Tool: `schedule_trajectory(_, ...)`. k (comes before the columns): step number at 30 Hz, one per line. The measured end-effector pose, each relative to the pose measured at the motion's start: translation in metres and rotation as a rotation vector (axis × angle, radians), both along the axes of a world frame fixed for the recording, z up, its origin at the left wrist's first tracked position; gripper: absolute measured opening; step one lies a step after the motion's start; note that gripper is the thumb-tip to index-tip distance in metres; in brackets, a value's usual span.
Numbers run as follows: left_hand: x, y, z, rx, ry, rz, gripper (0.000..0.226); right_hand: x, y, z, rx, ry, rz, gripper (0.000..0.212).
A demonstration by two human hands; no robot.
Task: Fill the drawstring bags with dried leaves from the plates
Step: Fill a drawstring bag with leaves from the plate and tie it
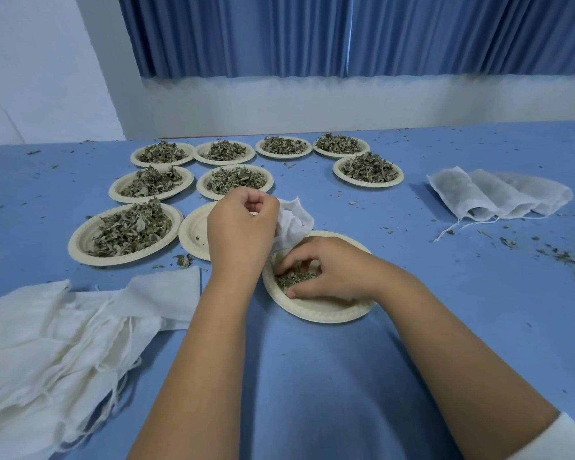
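The left hand [243, 227] has its fingers [261, 202] curled round a white cloth drawstring bag [294, 220]. Just nearer, the right hand's [332, 270] fingers pinch crumbled green dried leaves [292, 279] lying under them in a cream paper plate [316, 314] on the blue counter [445, 293].

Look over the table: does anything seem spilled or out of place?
Yes. Leaf crumbs lie scattered over the blue table, thickest at the right edge near the stacked bags, rather than on the plates.

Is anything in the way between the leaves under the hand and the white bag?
Nothing visible is. The right hand grips the leaves in the plate, and the left hand holds the bag right at the plate's far rim.
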State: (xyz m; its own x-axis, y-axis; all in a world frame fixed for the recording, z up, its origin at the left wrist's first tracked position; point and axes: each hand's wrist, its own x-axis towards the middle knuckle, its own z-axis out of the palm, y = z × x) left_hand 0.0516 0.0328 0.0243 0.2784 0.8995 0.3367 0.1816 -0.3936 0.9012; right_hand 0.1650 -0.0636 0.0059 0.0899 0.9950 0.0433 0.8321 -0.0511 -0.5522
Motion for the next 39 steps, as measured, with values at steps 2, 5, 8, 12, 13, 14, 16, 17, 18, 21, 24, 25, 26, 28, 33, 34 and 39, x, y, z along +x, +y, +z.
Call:
schedule_trajectory(2,0.000,0.000,0.000,0.001,0.001,0.003,0.008,-0.001,0.001,-0.001,0.004,-0.013,-0.008,0.026)
schedule_trajectory(5,-0.001,0.000,0.000,0.016,0.007,0.014,0.010,-0.003,0.004,-0.002,0.010,-0.036,-0.016,0.020)
schedule_trajectory(8,-0.002,0.000,0.000,0.030,0.018,0.018,0.011,-0.004,0.004,-0.003,0.019,-0.045,-0.027,0.018)
schedule_trajectory(12,-0.002,-0.001,0.001,0.031,0.021,0.010,0.010,-0.007,0.006,-0.005,0.029,-0.042,-0.044,0.013)
schedule_trajectory(13,-0.002,0.000,0.001,0.029,0.019,0.009,0.009,-0.007,0.007,-0.005,0.031,-0.041,-0.053,0.012)
schedule_trajectory(14,-0.002,0.000,0.001,0.029,0.019,0.009,0.009,-0.008,0.007,-0.006,0.031,-0.037,-0.061,0.011)
schedule_trajectory(16,-0.002,0.000,0.001,0.027,0.020,0.010,0.009,-0.008,0.008,-0.007,0.030,-0.034,-0.067,0.010)
schedule_trajectory(17,-0.002,0.000,0.001,0.023,0.018,0.008,0.009,-0.007,0.008,-0.008,0.027,-0.033,-0.066,0.010)
schedule_trajectory(18,-0.002,0.000,0.001,0.018,0.015,0.005,0.009,-0.007,0.008,-0.008,0.021,-0.027,-0.063,0.011)
schedule_trajectory(21,-0.002,-0.001,0.001,0.006,-0.002,0.006,0.009,-0.002,0.006,-0.006,0.006,0.046,-0.074,0.009)
schedule_trajectory(24,-0.002,-0.002,0.002,0.017,-0.022,0.034,0.009,0.007,0.001,0.000,0.033,0.139,-0.151,0.010)
schedule_trajectory(25,-0.003,-0.003,0.003,0.019,-0.039,0.042,0.010,0.011,-0.001,0.002,0.049,0.159,-0.179,0.009)
schedule_trajectory(26,-0.003,-0.003,0.003,0.020,-0.056,0.050,0.010,0.014,-0.002,0.004,0.066,0.181,-0.209,0.008)
schedule_trajectory(28,-0.004,-0.003,0.005,0.015,-0.086,0.061,0.011,0.019,-0.004,0.008,0.109,0.211,-0.275,0.006)
schedule_trajectory(33,-0.004,-0.004,0.006,0.013,-0.075,0.043,0.010,0.027,-0.009,0.014,0.274,0.415,-0.407,0.008)
schedule_trajectory(34,-0.004,-0.005,0.006,0.017,-0.069,0.028,0.010,0.028,-0.010,0.015,0.316,0.486,-0.434,0.008)
schedule_trajectory(39,-0.003,-0.007,0.005,0.033,-0.040,-0.048,0.014,0.031,-0.013,0.024,0.447,0.768,-0.447,0.011)
